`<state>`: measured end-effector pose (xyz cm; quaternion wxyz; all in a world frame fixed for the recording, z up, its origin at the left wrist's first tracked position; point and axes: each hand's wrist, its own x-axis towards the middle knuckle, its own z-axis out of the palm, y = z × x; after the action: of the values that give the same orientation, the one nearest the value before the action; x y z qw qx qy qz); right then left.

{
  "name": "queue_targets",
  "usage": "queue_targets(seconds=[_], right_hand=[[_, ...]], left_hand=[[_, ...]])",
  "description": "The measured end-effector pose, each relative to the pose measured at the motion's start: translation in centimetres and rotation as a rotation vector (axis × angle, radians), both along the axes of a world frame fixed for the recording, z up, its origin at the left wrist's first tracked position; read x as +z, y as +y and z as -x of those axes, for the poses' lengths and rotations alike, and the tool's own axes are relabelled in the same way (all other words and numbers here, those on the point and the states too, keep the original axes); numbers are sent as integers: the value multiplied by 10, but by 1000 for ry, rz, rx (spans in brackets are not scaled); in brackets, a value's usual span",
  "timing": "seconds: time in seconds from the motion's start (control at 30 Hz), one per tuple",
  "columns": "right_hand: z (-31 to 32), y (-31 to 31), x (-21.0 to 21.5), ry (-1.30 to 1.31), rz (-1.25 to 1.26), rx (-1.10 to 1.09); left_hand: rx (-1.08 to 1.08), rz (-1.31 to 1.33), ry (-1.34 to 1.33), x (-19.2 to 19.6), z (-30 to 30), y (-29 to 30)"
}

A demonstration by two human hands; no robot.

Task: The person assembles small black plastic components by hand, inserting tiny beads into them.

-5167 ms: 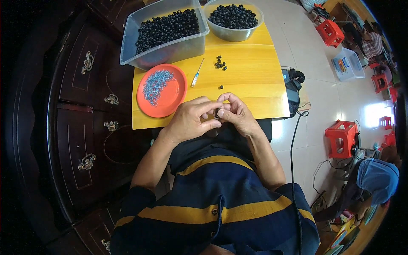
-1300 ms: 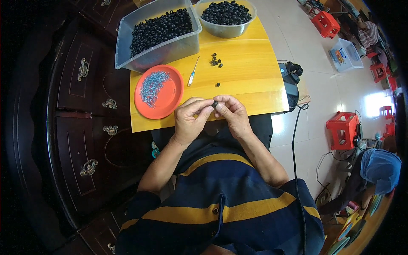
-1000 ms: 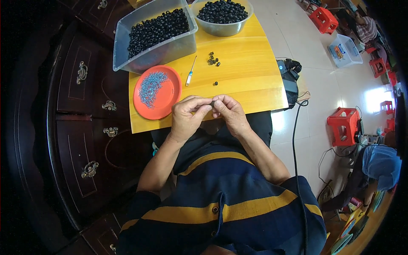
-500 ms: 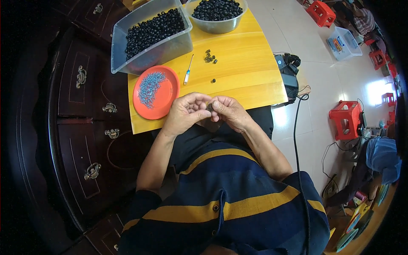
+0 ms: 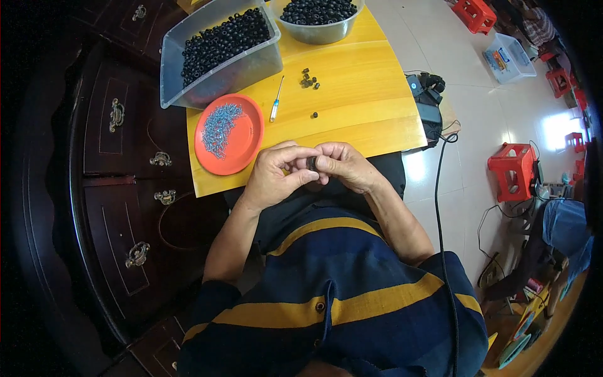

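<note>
Between my two hands, just past the table's near edge, is a small black ring-shaped part. The fingertips of my left hand pinch it from one side. From the other side, the thumb and fingers of my right hand close on it. My fingers cover much of the part. An orange-red plate beside my left hand carries a heap of small bluish metallic pieces, too fine to name surely. Beyond the hands lie a thin screwdriver, a cluster of small black cylindrical parts and a single one.
At the table's far side stand a clear rectangular bin and a round tub, both filled with black ring-shaped parts. Dark drawers border the left. A black cable hangs at right; red stools stand on the floor.
The black part has turned between my fingertips, and more of its ring shape shows now. Both hands have shifted only slightly. The table things lie as before.
</note>
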<state>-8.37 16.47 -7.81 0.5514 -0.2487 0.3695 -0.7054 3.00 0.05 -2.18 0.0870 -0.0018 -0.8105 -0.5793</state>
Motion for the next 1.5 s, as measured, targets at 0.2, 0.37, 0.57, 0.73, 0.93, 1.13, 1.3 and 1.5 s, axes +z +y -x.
queue_targets(seconds=[0.2,0.37,0.57,0.73,0.93,1.13,1.3,1.5], right_hand=[[4,-1,8,42,1,98],[5,3,8,78,-20,150],[7,9,17,144,-18,171],[8,12,11,147,-48,128],[7,8,10,112,-58,52],[11,19,13,24,-103,-88],[2,8,-5,11,-108,-34],[-1,9,-7,23,-73,4]], left_hand=[[28,106,-5,5,0,3],[-20,183,-54,7,-1,1],[-36,366,41,17,-7,10],[-11,422,65,8,-6,12],[31,430,101,12,-5,13],[10,387,216,16,11,21],[75,447,214,16,2,18],[31,332,109,15,0,17]])
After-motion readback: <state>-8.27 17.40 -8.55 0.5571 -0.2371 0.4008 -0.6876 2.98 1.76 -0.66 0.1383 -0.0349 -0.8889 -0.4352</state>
